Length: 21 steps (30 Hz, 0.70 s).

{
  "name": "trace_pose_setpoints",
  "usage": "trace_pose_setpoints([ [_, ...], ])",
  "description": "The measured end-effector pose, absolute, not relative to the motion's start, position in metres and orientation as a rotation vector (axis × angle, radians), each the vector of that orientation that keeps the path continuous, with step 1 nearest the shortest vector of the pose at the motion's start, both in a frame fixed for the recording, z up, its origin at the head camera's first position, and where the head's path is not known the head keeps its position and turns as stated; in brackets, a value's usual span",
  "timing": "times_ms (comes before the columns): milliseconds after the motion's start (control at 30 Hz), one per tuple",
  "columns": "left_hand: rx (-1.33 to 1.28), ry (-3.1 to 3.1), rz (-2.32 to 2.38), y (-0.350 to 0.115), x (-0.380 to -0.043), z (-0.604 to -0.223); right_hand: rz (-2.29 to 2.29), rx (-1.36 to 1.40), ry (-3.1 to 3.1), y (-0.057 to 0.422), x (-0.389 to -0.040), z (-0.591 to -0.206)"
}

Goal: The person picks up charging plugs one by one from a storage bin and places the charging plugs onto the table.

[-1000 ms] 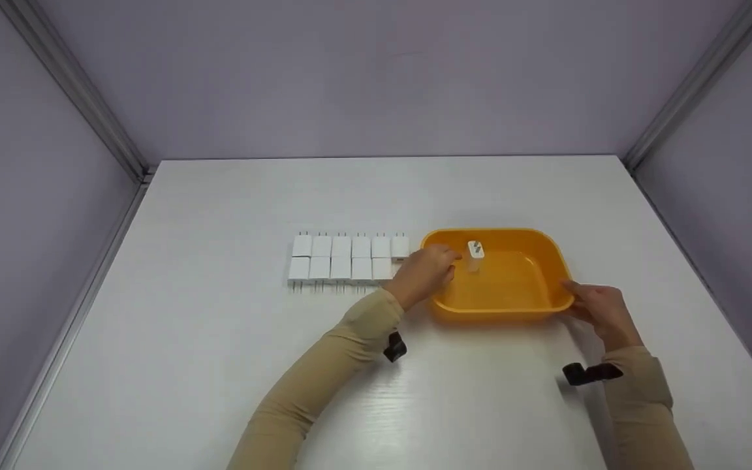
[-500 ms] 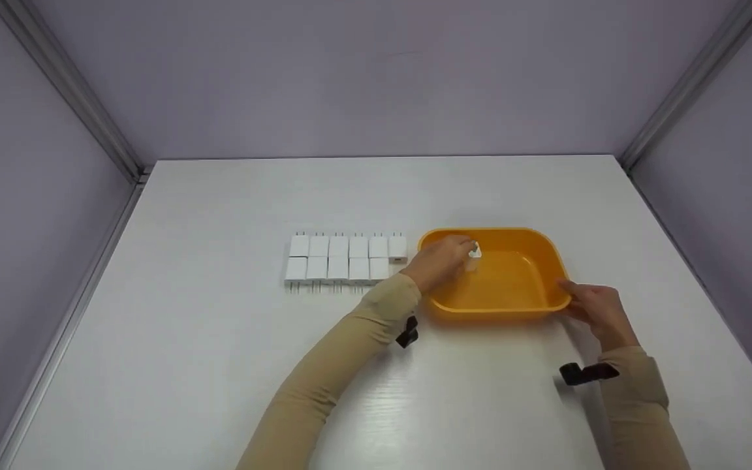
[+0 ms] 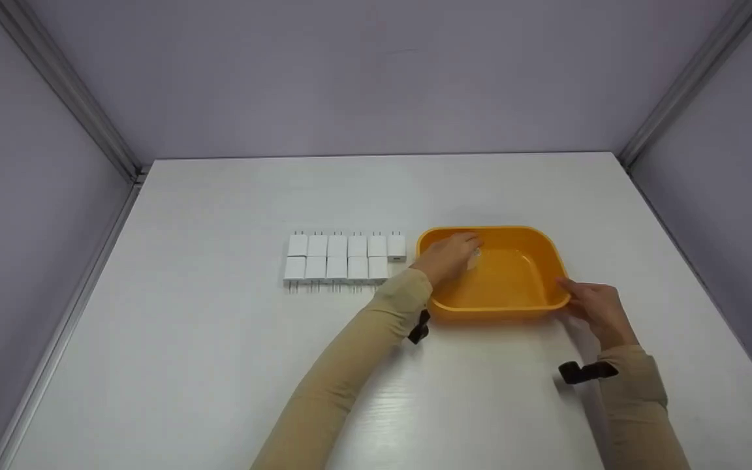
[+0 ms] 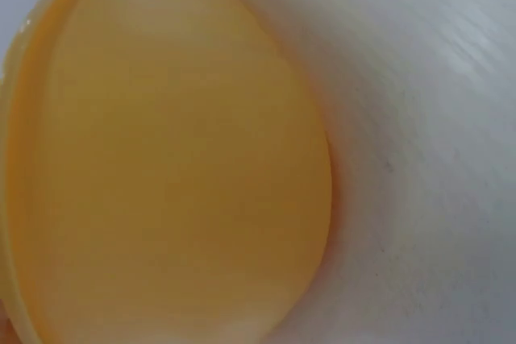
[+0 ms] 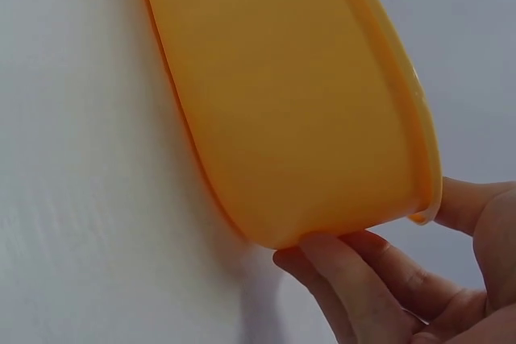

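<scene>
An orange plastic tub [image 3: 493, 309] stands on the white table. My left hand [image 3: 449, 256] reaches over its left side, with the fingers around a white plug-in charger [image 3: 474, 258] that is mostly hidden behind them. The left wrist view shows only the tub's outer wall [image 4: 177, 167], not the fingers. With my right hand [image 3: 598, 309] I hold the tub's front right corner. In the right wrist view the thumb lies at the rim and the fingers [image 5: 347, 275] press the wall from below.
Several white plug-in chargers [image 3: 348, 247] lie left of the tub in two neat rows, the back row's prongs pointing away and the front row's pointing toward me. Grey-purple walls [image 3: 376, 78] border the table at the back and both sides.
My left hand has moved right and farther into the tub, and its fingers now cover most of the charger there. The right hand keeps its hold on the tub's corner.
</scene>
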<state>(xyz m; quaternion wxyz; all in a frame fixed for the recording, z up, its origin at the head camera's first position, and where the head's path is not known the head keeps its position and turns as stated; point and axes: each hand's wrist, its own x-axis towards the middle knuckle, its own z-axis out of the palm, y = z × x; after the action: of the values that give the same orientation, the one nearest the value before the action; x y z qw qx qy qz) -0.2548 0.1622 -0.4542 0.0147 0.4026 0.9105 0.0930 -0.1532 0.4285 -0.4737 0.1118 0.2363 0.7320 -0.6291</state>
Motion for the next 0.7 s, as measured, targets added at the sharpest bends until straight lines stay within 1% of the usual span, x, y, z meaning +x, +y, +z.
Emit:
trace_pose_setpoints([
  [567, 1.245, 2.843, 0.353, 0.154, -0.257, -0.453, -1.717, 0.752, 2.226, 0.422, -0.156, -0.474],
  [700, 1.262, 2.893, 0.261, 0.151, -0.257, -0.454, -1.740, 0.744, 2.241, 0.422, -0.156, -0.474],
])
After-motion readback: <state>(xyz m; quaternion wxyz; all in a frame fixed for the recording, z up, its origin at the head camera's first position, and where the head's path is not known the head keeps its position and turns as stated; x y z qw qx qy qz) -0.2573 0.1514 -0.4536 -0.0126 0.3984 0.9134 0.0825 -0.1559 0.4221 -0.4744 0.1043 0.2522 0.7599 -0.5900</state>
